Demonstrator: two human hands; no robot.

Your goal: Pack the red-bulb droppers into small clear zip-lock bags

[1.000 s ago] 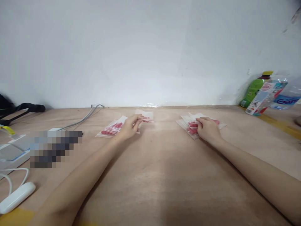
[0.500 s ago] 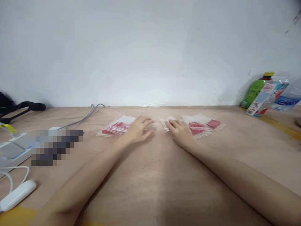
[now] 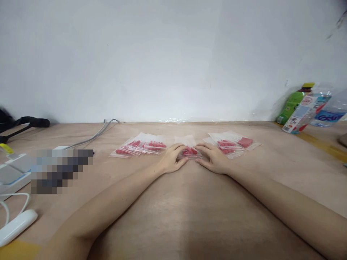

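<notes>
A clear bag with red pieces (image 3: pixel 190 150) lies flat on the table between my hands. My left hand (image 3: pixel 175 158) is at its left edge, thumb and fingers apart. At its right edge my right hand (image 3: pixel 213 157) rests with thumb and fingers parted. To the left is a fanned row of similar bags (image 3: pixel 135 145) with red contents. Another overlapping group of bags (image 3: pixel 229 144) lies to the right, partly behind my right hand.
A green bottle (image 3: pixel 292 104), a patterned carton (image 3: pixel 303 113) and a clear wrapped pack (image 3: pixel 329 116) stand at the back right. On the left are a power strip (image 3: pixel 16 184), a blurred-out object (image 3: pixel 61 171), grey cables (image 3: pixel 97 134) and a white device (image 3: pixel 18 227).
My left hand has moved slightly right and nearer, uncovering more of the left bags. My right hand has also come nearer. The middle bag with red pieces now shows between them.
</notes>
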